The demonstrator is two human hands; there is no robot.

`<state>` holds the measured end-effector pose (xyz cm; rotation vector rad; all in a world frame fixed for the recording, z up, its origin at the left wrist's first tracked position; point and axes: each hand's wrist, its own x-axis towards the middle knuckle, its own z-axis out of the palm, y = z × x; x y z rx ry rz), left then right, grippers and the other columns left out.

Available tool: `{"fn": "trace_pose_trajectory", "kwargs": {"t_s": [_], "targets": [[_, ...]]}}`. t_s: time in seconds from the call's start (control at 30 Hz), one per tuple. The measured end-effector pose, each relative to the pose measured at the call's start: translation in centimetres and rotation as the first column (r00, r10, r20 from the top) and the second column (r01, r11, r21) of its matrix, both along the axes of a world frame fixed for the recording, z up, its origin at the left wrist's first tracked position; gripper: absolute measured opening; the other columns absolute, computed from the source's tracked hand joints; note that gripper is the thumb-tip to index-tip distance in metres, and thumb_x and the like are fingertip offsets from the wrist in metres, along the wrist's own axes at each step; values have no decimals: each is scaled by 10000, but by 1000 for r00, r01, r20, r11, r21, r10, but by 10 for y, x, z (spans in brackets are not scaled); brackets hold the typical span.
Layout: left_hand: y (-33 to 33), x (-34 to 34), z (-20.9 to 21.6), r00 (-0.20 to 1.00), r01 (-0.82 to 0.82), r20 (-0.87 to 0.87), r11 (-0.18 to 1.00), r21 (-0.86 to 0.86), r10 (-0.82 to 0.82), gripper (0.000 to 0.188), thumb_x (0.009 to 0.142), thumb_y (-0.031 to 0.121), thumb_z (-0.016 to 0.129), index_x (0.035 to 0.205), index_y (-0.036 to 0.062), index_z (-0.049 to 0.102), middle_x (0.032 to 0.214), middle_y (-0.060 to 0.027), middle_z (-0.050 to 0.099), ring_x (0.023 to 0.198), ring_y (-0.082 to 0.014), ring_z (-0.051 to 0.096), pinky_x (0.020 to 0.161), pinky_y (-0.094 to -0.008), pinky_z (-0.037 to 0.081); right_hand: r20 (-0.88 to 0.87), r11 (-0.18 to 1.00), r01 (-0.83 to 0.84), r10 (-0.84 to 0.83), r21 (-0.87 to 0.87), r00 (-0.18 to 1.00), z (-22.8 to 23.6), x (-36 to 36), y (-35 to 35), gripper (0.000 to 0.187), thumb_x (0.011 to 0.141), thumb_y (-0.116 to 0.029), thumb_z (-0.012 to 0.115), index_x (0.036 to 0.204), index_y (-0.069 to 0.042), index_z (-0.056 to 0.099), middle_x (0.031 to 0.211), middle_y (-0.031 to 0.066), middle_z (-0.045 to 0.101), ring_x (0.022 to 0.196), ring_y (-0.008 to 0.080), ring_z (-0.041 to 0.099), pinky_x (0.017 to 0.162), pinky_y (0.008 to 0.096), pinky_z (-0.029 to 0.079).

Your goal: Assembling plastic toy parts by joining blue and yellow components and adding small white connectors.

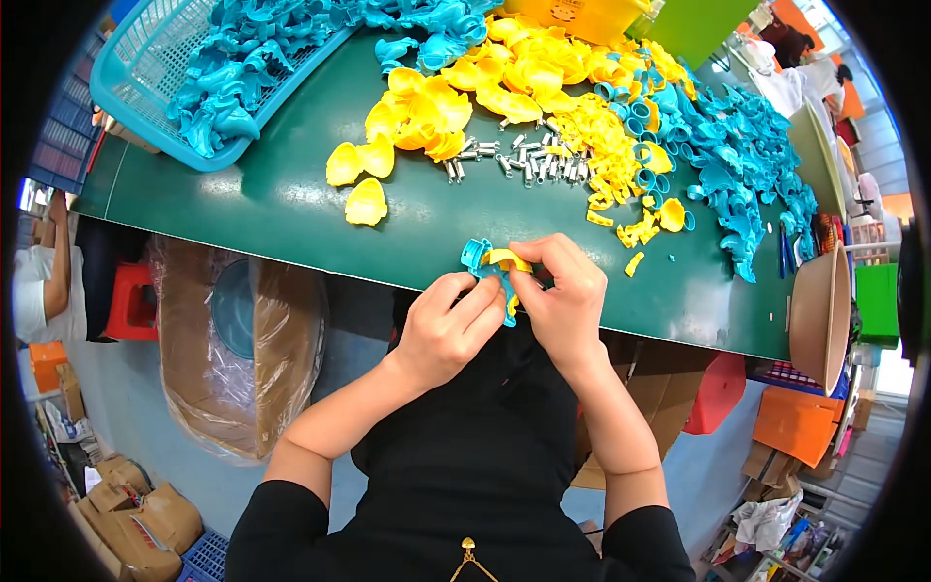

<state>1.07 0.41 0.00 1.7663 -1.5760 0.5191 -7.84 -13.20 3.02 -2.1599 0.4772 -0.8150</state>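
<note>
**Q:** so what've you got in your hands rn?

**Me:** Small turquoise part (475, 254) with a curved yellow piece (507, 258) up against it. My left hand (441, 330) has its fingers curled in on the turquoise one, and my right hand (562, 296) is pinching the yellow one between thumb and finger. Can't tell if they're actually joined, my fingers cover too much.

**Q:** and where's that, on the table?

**Me:** Right at the near edge of the green table (262, 209), in front of my black top (465, 436). Beyond my hands there's a scatter of metal springs (543, 160), with yellow shells (427, 112) behind and to the left. Heap of turquoise pieces (747, 155) off to the right, and a turquoise basket (184, 155) loaded with more at the far left.
</note>
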Motion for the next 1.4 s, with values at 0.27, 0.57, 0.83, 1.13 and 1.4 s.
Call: {"fn": "trace_pose_trajectory", "kwargs": {"t_s": [0.27,0.57,0.83,1.13,1.4], "targets": [[-2,4,3,999,36,14,999,1,-36,218,693,22,695,909,3,670,997,-82,657,848,-224,603,710,-311,559,-284,927,-103,-3,-360,959,19,-3,-9,196,761,0,764,945,-27,700,793,121,658,679,298,653,584,360,516],[10,-3,-7,976,56,-196,978,-202,-97,806,674,392,924,1266,53,495,1151,-87,538,876,-246,613,764,-355,530,41,992,-112,115,-60,992,7,-31,-15,280,825,1,716,1104,-24,694,1004,143,716,850,320,701,716,365,572],[-7,-14,2,-882,435,-439,649,-625,169,576,1053,412,413,1421,-31,414,1200,-262,632,797,-300,695,664,-363,579,-102,911,-388,376,-141,921,55,-75,-39,206,810,-40,728,1016,-37,728,949,112,730,812,264,705,729,368,567],[-25,-40,9,-911,214,-394,672,-709,-125,511,996,268,601,1433,72,422,1460,-255,431,1187,-438,598,996,-487,521,-106,475,637,-843,-607,528,16,-78,-248,242,820,-342,761,811,-100,751,767,45,711,733,247,652,671,404,516],[-23,-41,12,-897,128,-388,718,-685,-211,471,983,302,627,1382,130,447,1505,-333,325,1162,-407,614,999,-489,522,220,429,655,-707,-622,672,47,-84,-231,174,851,-239,737,802,-82,678,810,68,716,737,259,693,630,375,512]]}}
